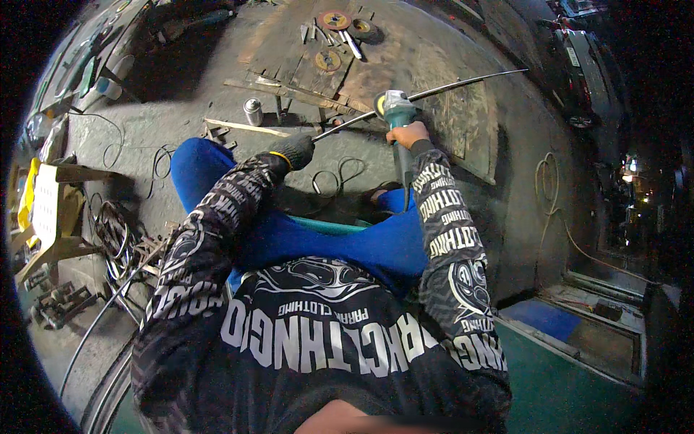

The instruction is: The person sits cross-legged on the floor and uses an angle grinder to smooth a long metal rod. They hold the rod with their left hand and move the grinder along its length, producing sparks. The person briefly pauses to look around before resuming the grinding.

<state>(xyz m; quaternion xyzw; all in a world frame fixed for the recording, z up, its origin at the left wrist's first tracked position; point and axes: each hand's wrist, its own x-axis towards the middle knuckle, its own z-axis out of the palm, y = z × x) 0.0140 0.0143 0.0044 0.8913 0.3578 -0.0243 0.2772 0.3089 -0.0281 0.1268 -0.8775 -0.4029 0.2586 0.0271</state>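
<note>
My left hand (293, 150), in a dark grey knit glove, is closed around the near end of a long thin metal rod (463, 84). The rod slants up and away to the right. My bare right hand (410, 136) grips the body of a teal angle grinder (399, 112) with a silver head. Its yellowish disc (379, 103) is beside the rod; whether the two touch cannot be made out. A dark cord runs down from the grinder past my right forearm.
A spray can (253, 111) stands left of the rod. Beyond lie grinding discs (335, 20), small metal pieces and a wooden board (318, 65). A plywood sheet (463, 134) is at right. Loose cables (340, 177) lie before me; a pale wooden stool (50, 210) stands at left.
</note>
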